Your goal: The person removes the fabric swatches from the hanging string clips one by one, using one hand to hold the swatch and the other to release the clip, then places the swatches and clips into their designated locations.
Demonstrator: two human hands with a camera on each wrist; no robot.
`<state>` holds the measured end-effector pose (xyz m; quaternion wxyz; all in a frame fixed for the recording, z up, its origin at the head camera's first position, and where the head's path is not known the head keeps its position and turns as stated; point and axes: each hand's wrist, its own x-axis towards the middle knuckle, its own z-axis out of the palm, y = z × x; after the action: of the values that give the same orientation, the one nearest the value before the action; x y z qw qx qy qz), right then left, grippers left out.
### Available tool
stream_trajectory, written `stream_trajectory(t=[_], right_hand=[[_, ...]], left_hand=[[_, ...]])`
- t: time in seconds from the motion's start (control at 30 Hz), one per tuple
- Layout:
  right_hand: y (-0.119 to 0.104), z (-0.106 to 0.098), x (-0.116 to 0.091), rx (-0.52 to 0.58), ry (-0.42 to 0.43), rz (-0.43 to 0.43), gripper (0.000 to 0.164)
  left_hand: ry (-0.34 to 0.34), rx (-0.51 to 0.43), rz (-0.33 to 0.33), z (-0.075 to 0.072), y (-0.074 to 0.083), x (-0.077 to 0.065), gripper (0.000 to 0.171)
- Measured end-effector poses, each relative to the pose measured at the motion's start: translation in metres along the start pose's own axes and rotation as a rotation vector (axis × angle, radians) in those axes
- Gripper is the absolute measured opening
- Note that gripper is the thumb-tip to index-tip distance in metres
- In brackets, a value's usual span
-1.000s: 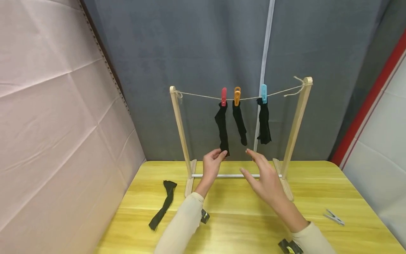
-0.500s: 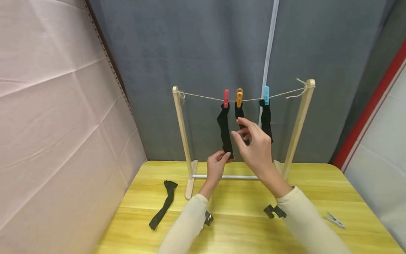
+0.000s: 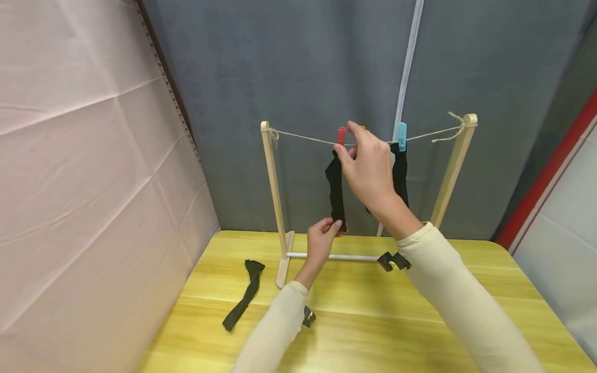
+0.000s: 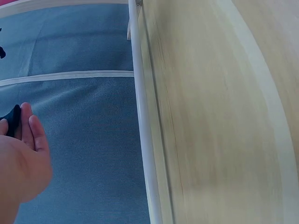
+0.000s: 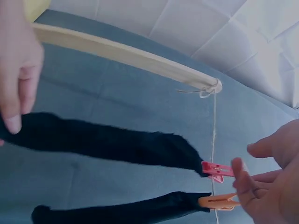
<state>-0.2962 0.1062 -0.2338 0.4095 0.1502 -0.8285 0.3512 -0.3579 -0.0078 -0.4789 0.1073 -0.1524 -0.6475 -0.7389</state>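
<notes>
A long black sock [image 3: 336,189] hangs from a red clothespin [image 3: 341,135] on the string [image 3: 303,137]. Its lower end is pinched between the thumb and fingers of my left hand [image 3: 321,241]. My right hand [image 3: 370,166] is raised to the red clothespin, with thumb and forefinger apart around its upper end; nothing is gripped in it. In the right wrist view, an orange clothespin [image 5: 217,202] holds a second sock [image 5: 126,211] beside the first; my right hand mostly hides both from the head view. Farther right, a blue clothespin [image 3: 402,137] holds a third sock [image 3: 400,173].
Two wooden posts [image 3: 275,191] carry the string, joined low down by a white rod [image 3: 354,257]. Another black sock [image 3: 244,298] lies on the wood-grain table [image 3: 364,336] at the left. A grey curtain [image 3: 289,62] hangs behind the rack.
My right hand has risen from below the hanging socks to the red clothespin. My left hand keeps its pinch on the sock's lower end. The head view has shifted slightly.
</notes>
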Motion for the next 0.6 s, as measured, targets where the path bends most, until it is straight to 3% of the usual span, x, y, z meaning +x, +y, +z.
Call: stream_trajectory(t=[0.23, 0.5, 0.6], right_hand=[[-0.002, 0.002, 0.015, -0.064, -0.170, 0.127, 0.060], [0.004, -0.001, 0.018, -0.082, -0.194, 0.131, 0.045], [0.005, -0.002, 0.015, -0.051, -0.161, 0.140, 0.042]], left_hand=[[0.018, 0.004, -0.018, 0.006, -0.004, -0.002, 0.021], [0.006, 0.052, -0.002, 0.013, -0.006, -0.004, 0.022], [0.009, 0.061, 0.001, 0.015, -0.005, -0.005, 0.023]])
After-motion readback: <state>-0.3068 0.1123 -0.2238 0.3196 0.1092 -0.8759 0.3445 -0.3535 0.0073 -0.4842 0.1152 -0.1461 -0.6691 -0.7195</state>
